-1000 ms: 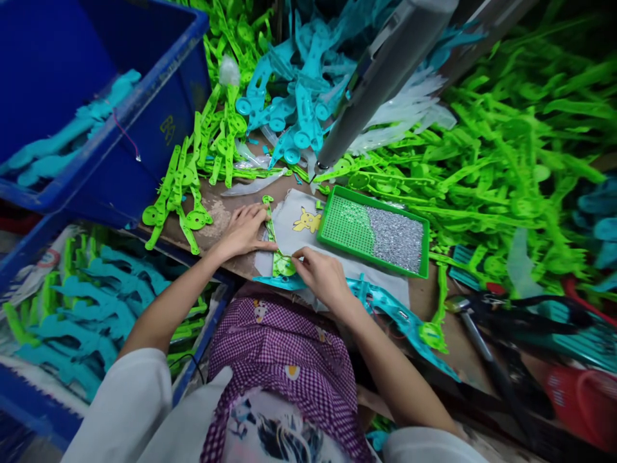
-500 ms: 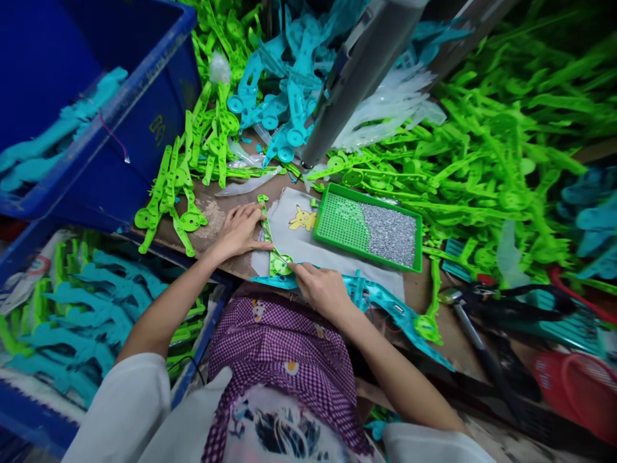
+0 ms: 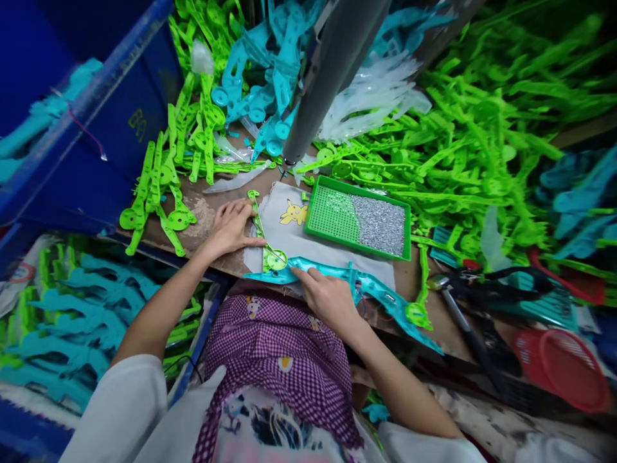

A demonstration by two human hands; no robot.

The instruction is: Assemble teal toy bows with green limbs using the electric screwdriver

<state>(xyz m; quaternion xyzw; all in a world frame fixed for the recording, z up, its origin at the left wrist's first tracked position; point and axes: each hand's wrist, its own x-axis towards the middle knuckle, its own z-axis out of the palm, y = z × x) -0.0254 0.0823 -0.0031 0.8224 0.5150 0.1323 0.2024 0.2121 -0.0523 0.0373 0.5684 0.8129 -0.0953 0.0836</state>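
Observation:
My left hand [image 3: 232,225] presses on a narrow green plastic part [image 3: 274,260] with a round disc at its near end, thumb across it and fingers along its far stretch. A thin line, string or wire, runs along this part to the disc. My right hand [image 3: 324,294] is closed with its index fingertip on the long blue plastic shell [image 3: 337,272], which lies along the table's front edge. Its other fingers curl under and are partly hidden. The green part's disc end lies against the shell's left portion.
A green tray [image 3: 311,225] of small metal pieces sits on a grey cloth [image 3: 284,193]. Green parts [image 3: 463,173] pile up right and behind; a grey post [image 3: 318,96] rises mid-table. Blue bins [image 3: 139,96] stand left. A hammer [image 3: 453,308] and red basket [image 3: 559,370] lie right.
My right fingertip has shifted from beside the green disc onto the blue shell, leaving the disc more exposed. My left hand stays on the green part. The whole view has shifted slightly.

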